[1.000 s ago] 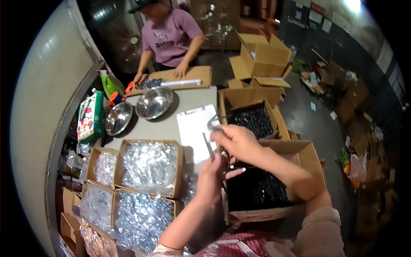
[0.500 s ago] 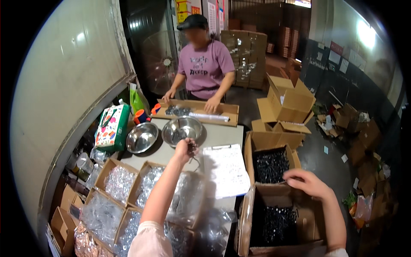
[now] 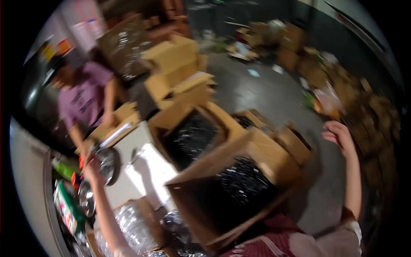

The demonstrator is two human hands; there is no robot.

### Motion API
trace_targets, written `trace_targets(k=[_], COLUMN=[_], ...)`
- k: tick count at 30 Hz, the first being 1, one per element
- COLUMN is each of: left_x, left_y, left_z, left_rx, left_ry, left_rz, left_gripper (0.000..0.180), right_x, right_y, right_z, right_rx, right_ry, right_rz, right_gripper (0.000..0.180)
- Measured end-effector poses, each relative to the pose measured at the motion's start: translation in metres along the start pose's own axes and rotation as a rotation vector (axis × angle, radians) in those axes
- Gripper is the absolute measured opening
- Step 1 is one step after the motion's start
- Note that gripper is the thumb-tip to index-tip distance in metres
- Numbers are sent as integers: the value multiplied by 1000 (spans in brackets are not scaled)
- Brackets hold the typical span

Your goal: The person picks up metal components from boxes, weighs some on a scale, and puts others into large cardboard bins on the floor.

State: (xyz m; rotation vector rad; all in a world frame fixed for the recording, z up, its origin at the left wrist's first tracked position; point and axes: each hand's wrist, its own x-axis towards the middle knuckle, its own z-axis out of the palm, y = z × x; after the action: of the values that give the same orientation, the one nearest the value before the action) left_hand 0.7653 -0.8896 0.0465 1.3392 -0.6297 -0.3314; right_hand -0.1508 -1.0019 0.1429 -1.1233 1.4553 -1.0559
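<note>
My left hand (image 3: 90,166), smeared by motion, is at the steel bowl (image 3: 105,162) on the table; its fingers do not show clearly. A second steel bowl (image 3: 87,199) stands nearer to me. Out to the right, my right hand (image 3: 339,135) hangs above the floor with its fingers loosely bent and apart, and nothing shows in it. Between my arms stand two open cardboard boxes. Dark, thin small parts (image 3: 244,180) lie in the near box (image 3: 209,167), and similar dark parts (image 3: 192,135) fill the far box (image 3: 160,122).
White papers (image 3: 147,171) lie on the table beside boxes of clear plastic bags (image 3: 132,222). A co-worker (image 3: 87,92) in a purple shirt stands across the table at a shallow carton (image 3: 124,118). Flattened cardboard (image 3: 368,128) and litter line the wall at right.
The view has swung to the right and blurred. My right hand has left the box's edge and moved out over the floor. My left hand remains by the bowl.
</note>
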Motion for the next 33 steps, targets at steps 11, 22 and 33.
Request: trace_targets(k=[11,22,33], left_x=[-401,-461,-436], left_y=[143,45,17], left_z=[175,207,253], left_rx=[1310,1507,1570], left_ry=[-949,-228,-214], left_rz=[225,116,96], left_gripper=[69,47,40], right_x=[137,234,207], right_y=[328,293,308], right_z=[-86,-101,-144], right_rx=[179,-59,834], right_ry=[2,-939,417], right_rz=[206,471,16], right_gripper=[15,32,8])
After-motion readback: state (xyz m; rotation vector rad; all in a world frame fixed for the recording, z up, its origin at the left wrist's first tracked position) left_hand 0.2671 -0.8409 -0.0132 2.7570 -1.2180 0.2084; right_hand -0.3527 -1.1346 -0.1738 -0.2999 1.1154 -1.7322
